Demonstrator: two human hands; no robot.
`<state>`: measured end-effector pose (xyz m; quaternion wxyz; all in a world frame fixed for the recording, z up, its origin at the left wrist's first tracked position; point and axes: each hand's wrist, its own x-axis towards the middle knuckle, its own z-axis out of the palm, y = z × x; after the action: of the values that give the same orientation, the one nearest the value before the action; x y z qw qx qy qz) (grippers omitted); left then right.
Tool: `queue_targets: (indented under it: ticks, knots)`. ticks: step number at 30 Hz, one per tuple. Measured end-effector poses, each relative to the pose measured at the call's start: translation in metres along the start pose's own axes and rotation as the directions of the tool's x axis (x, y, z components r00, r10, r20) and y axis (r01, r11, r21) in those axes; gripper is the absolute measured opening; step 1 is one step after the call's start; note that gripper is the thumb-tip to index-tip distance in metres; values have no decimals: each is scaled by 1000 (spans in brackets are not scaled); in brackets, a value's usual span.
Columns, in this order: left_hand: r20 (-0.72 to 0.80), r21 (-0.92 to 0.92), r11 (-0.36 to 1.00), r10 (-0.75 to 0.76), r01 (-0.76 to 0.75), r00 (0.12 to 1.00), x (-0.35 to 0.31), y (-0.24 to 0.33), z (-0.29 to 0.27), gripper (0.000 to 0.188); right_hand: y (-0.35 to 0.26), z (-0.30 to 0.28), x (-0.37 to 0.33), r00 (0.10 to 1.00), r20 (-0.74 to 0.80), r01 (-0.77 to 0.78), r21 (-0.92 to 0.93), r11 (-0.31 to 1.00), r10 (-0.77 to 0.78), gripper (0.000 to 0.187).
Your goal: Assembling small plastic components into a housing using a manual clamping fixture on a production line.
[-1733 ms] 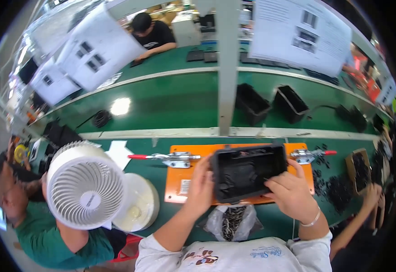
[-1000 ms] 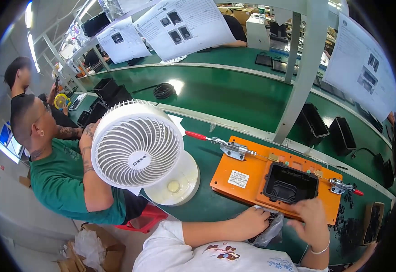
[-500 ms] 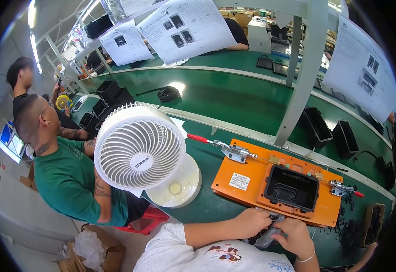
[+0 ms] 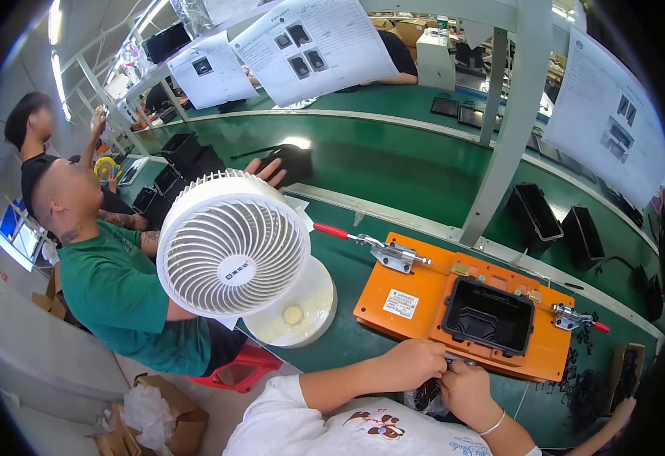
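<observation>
Both my hands are together at the near edge of the orange fixture, close to my shirt. The fingers of my left hand (image 4: pixel 414 365) and my right hand (image 4: pixel 468 391) are closed, pinching a clear plastic bag (image 4: pixel 427 399) with dark contents. My hands and the bag's folds hide what exactly is inside. Just beyond them, a black rectangular housing (image 4: pixel 488 315) sits open side up in the orange fixture (image 4: pixel 393 304). Toggle clamps with red handles flank it, the left clamp (image 4: pixel 397 257) and the right clamp (image 4: pixel 572 315).
A white fan (image 4: pixel 233 251) stands left of the fixture. Small black parts (image 4: pixel 583 387) lie to the right, beside a cardboard box (image 4: pixel 627 372) and another person's hand (image 4: pixel 623 412). Black housings (image 4: pixel 536 216) rest beyond the rail. A co-worker in green (image 4: pixel 112 281) sits at left.
My hands have drawn closer together, and the bag shows more of its dark contents. The co-worker in green has reached behind the fan to the black cable coil, which is now blurred by motion.
</observation>
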<state>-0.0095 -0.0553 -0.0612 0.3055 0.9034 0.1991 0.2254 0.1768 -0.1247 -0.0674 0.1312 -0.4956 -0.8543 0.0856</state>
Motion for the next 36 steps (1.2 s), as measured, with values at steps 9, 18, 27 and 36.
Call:
queue_targets:
  ticks: [9,18,27,36]
  knots:
    - [-264,-251,967,-113,45,958,16,-2,-49,14,-3,-17,11,987,133,86,23,996,-88,8]
    - [-464,7,997,-63,75,883,73,-38,-75,15,11,-57,3,978,-128,175,92,980,-163,14]
    - [-428,306,943,15,129,904,85,-74,-58,14,132,-98,12,812,-541,-288,-47,957,218,18]
    - [-299,599,781,15,176,954,79,-64,-55,41,143,-113,-24,591,-661,-453,202,868,462,26]
